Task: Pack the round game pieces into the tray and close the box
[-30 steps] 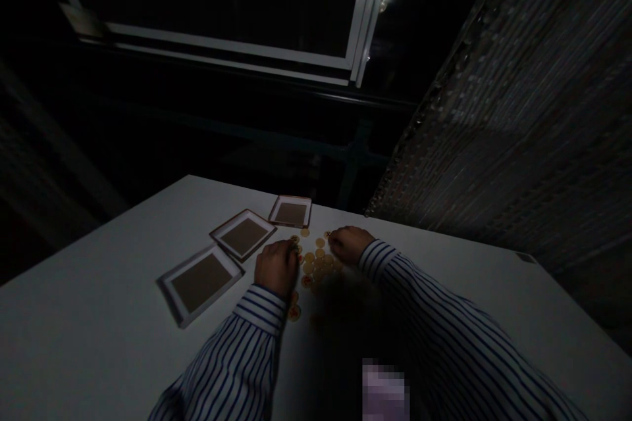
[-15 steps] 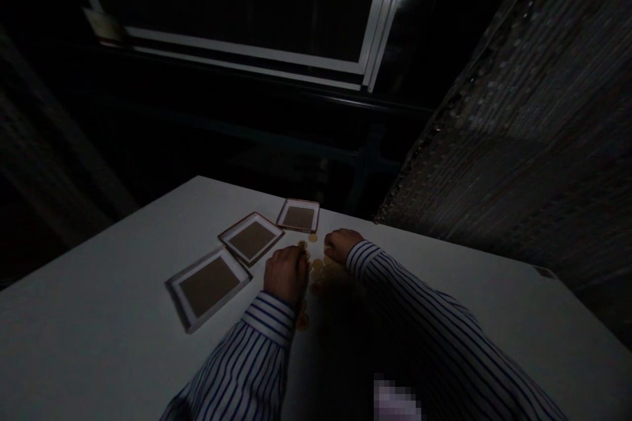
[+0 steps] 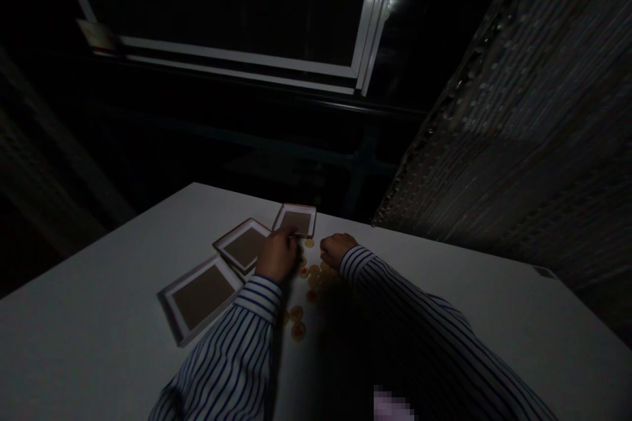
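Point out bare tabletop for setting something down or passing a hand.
White table is bare left of the nearest tray and right of the right sleeve, up to the dark corner patch. Crowded: the middle, with left hand, right hand and round discs beside the other two trays. Central shadow: too dark to tell.

So there's a loose bunch of round yellowish discs (image 3: pixel 298 331) lying flat on the white worktop (image 3: pixel 113 296), some with reddish marks (way too dark to read, sorry). Three shallow open boxes (image 3: pixel 203 296), brown inside with pale rims, sit just beside them.
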The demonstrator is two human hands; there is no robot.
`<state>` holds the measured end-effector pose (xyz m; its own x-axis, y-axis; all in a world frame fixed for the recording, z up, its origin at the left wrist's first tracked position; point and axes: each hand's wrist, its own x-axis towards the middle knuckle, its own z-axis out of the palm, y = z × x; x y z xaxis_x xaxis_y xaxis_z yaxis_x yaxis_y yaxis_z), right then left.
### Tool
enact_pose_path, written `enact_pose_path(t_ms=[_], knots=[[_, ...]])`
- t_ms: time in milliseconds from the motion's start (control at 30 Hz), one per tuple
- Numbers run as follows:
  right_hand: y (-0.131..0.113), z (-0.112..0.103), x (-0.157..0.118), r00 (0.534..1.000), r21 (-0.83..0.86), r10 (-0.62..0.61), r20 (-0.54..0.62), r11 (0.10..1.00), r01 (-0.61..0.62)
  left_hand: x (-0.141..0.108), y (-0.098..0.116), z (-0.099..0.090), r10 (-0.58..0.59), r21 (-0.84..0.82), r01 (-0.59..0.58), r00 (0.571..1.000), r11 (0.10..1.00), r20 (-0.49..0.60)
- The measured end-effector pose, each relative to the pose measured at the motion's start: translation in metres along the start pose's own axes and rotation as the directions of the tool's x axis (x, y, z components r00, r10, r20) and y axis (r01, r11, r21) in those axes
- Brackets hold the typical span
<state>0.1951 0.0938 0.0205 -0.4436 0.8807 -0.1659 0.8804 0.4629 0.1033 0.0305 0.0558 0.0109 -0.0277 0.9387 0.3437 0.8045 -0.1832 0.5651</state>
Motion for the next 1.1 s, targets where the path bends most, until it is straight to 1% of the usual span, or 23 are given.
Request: enact_pose_path(t_ms=[133, 267, 367, 467, 567, 633, 733, 833, 933, 1033, 1100], knots=[[0.000, 0.000, 0.001, 1.000, 0.032, 0.005, -0.005, 0.999, -0.005, 0.013, -0.005, 0.001, 0.035, -0.048, -0.034, 0.999, 0.998, 0.030], [0.002, 0.002, 0.003, 1.000, 0.116, 0.027, -0.008, 0.993, -0.026, 0.014, -0.011, 0.003, 0.054, -0.075, -0.047, 0.995, 0.996, 0.082], [0.005, 0.005, 0.003, 0.998, 0.232, 0.049, -0.026, 0.972, -0.041, 0.013, -0.013, 0.003, 0.055, -0.094, -0.043, 0.991, 0.995, 0.125], [0.010, 0.007, 0.004, 0.996, 0.405, 0.074, -0.050, 0.913, -0.048, 0.013, -0.014, 0.004, 0.065, -0.122, -0.047, 0.988, 0.991, 0.142], [0.016, 0.009, 0.007, 0.994, 0.602, 0.097, -0.048, 0.797, -0.049, 0.013, -0.013, 0.004, 0.097, -0.159, -0.073, 0.984, 0.985, 0.150], [0.019, 0.009, 0.009, 0.993, 0.715, 0.110, -0.036, 0.698, -0.051, 0.012, -0.011, 0.003, 0.110, -0.173, -0.082, 0.981, 0.981, 0.161], [0.022, 0.009, 0.011, 0.992, 0.838, 0.127, -0.021, 0.543, -0.052, 0.011, -0.006, 0.004, 0.139, -0.199, -0.101, 0.972, 0.975, 0.191], [0.024, 0.009, 0.011, 0.991, 0.910, 0.135, 0.004, 0.411, -0.060, 0.010, -0.002, 0.006, 0.161, -0.220, -0.116, 0.967, 0.969, 0.199], [0.025, 0.009, 0.011, 0.991, 0.945, 0.129, 0.033, 0.318, -0.073, 0.010, 0.003, 0.010, 0.180, -0.224, -0.136, 0.966, 0.965, 0.187], [0.023, 0.011, 0.010, 0.991, 0.981, 0.113, 0.066, 0.172, -0.085, 0.008, 0.007, 0.013, 0.186, -0.225, -0.144, 0.966, 0.964, 0.179], [0.022, 0.011, 0.009, 0.991, 0.991, 0.104, 0.085, 0.094, -0.095, 0.007, 0.010, 0.013, 0.186, -0.231, -0.143, 0.967, 0.962, 0.176]])
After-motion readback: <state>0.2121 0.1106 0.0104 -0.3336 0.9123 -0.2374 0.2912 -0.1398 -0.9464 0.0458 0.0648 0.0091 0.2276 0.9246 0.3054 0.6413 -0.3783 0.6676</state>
